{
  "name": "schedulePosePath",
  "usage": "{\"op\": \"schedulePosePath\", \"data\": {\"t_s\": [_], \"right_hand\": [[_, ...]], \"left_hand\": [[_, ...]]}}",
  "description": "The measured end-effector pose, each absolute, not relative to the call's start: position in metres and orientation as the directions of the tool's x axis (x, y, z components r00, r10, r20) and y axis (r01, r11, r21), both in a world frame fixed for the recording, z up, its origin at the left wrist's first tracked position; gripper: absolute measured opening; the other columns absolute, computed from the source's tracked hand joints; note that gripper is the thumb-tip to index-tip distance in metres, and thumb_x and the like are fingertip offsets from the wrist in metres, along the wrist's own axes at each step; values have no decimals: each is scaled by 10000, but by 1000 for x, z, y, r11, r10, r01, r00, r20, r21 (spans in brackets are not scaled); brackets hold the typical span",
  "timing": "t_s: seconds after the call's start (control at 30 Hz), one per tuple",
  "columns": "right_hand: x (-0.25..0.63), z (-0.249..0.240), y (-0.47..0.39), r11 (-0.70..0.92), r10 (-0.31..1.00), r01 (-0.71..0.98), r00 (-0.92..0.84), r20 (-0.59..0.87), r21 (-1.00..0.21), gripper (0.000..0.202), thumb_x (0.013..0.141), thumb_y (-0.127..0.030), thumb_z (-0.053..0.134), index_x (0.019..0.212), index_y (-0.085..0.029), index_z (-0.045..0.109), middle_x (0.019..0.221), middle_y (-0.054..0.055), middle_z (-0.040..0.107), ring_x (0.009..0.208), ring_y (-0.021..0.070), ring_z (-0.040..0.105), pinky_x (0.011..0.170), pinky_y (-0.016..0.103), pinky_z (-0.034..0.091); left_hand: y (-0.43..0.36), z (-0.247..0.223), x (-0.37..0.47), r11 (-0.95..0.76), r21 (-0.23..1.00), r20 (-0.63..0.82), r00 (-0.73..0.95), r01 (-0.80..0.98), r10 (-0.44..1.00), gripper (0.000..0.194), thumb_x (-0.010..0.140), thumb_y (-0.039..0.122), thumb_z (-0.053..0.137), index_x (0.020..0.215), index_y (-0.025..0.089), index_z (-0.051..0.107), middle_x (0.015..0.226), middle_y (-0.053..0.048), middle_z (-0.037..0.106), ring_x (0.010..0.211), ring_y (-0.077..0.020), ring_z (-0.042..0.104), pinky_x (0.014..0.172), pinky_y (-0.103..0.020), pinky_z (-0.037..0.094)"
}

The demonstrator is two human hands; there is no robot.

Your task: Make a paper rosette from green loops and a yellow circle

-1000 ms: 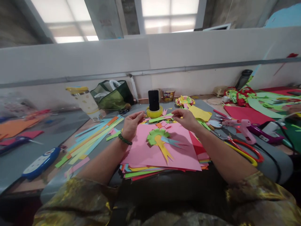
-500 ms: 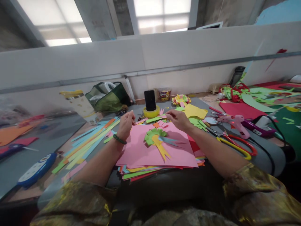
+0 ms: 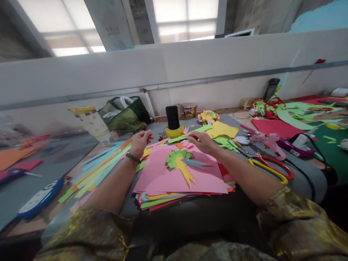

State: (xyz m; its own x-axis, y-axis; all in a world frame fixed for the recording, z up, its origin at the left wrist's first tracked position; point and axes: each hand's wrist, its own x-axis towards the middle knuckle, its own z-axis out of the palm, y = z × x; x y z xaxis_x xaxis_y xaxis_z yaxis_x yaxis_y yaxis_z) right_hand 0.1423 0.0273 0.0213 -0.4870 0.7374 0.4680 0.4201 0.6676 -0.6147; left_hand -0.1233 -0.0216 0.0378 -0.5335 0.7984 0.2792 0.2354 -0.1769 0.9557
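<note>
A pleated green paper rosette (image 3: 178, 156) with yellow and blue tails lies on a flat pink paper sheet (image 3: 157, 177). Near its far corners, the left hand (image 3: 140, 143) and right hand (image 3: 201, 141) curl their fingers; I can't tell whether either grip is closed on anything. Beyond stands a black phone (image 3: 172, 117).

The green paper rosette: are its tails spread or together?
Spread apart: the yellow tail points toward the person, the blue tail rightward.

Yellow-lidded tumbler (image 3: 94, 125) near green bag (image 3: 129, 117)
</note>
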Motion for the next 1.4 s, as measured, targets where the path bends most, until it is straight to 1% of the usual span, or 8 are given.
{"op": "schedulePosePath", "data": {"t_s": [0.17,0.4,0.57,0.67,0.8,0.93,1.17,1.4], "right_hand": [[137,19,18,669,721,456,-592,361,-587,329,924,-353,563,633,-200,580,620,-10,578,611,132,493,594,257,304],[136,25,11,632,750,524,-599,281,-571,289,971,-331,527,757,-179,647,734,19,649,693,144,539,637,258,321],[132,26,0,606,758,557,-620,201,-568,199,920,-359,623,928,-177,706,841,49,706,738,163,591,640,254,363],[127,21,0,582,776,582,-607,173,-568,286,821,-299,725,1068,-159,698,873,62,708,750,172,594,648,255,387],[123,15,5,569,780,579,-605,160,-584,361,737,-172,738,1094,-138,693,821,23,682,698,145,571,624,237,400],[125,13,8,584,774,548,-599,205,-599,315,787,-125,642,1097,-144,695,751,-17,641,645,113,540,609,218,393],[135,17,13,607,785,536,-521,335,-586,97,812,-263,682,872,-191,709,652,-17,613,601,131,516,584,247,331],[146,26,26,651,759,471,-381,528,-596,309,877,-380,603,634,-221,497,579,-30,526,564,123,447,578,260,312]], "left_hand": [[-24,37,-129,-69,911,275,-471,407,838,335,639,347,796,494,207,528,448,12,556,447,-111,440,496,-239,338],[-28,42,-134,144,704,192,-382,695,904,502,763,409,684,378,224,422,350,27,347,459,-154,428,511,-290,217],[-31,41,-124,229,550,79,-323,803,943,599,907,570,417,421,232,508,442,-54,556,522,-223,575,555,-309,343],[-32,37,-118,183,483,88,-255,856,963,538,907,541,395,525,219,596,554,-68,656,622,-239,637,590,-304,394],[-30,32,-116,96,403,171,-179,910,969,240,826,330,515,842,194,711,722,-53,726,750,-240,655,649,-297,437],[-30,30,-116,35,368,258,-139,929,956,423,805,256,565,1205,147,646,982,-85,752,895,-237,669,779,-307,492],[-30,33,-111,-4,344,308,-109,939,945,302,905,383,504,839,181,720,878,-97,758,836,-258,664,744,-327,463],[-36,43,-113,36,367,384,-186,930,904,340,932,353,414,787,205,684,697,-48,708,700,-220,634,627,-295,391]]}}
